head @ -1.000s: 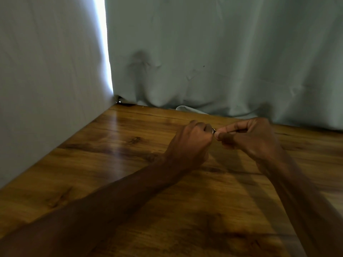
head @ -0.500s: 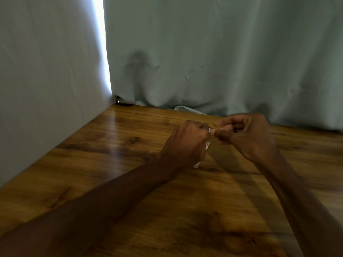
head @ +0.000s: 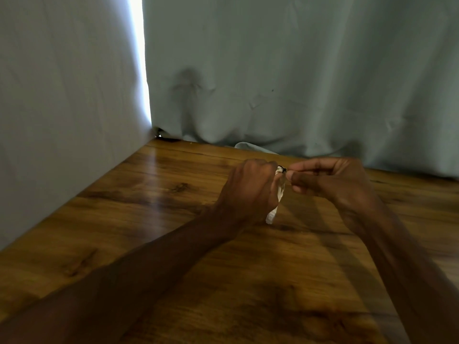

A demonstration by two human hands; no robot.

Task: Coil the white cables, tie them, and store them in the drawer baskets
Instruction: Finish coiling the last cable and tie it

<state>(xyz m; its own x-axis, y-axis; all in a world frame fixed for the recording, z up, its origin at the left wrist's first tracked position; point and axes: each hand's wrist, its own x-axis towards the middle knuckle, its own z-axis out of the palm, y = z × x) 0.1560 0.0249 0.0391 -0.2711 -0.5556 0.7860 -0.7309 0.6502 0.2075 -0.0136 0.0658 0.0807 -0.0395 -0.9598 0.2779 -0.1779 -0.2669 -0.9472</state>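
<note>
Reaches in with both forearms from the near side, one from the lower left and one from the lower right, to meet over the middle of the table (head: 154, 219). Grips the cable (head: 272, 216) in the left hand (head: 248, 192), fingers curled tight into a fist round the bundle, back of the hand to the camera. Leaves a short white end sticking out below the fist, close over the wood; cannot tell whether touching it. Pinches a small dark tie (head: 283, 169) at the top of the bundle with the right hand (head: 332, 181), thumb and forefinger pressed together on it, other fingers curled loosely beneath. Holds the two hands almost touching, right fingertips at the left knuckles.

Counted: two hands, two bare forearms, one cable, one tie, one table, two cloths. Number of coils in the bundle too blurred to tell.

Bounded on the left by the left cloth (head: 62, 108), hanging down to the table's left edge. Bounded at the back by the rear cloth (head: 310, 78) along the far edge. A bright slit (head: 140, 58) between the two above the corner. A fold (head: 250, 147) of the rear cloth spilled onto the wood just behind the hands. Open wood to the left of the left forearm, between the forearms, and to the right of the right hand out to the frame edge.
</note>
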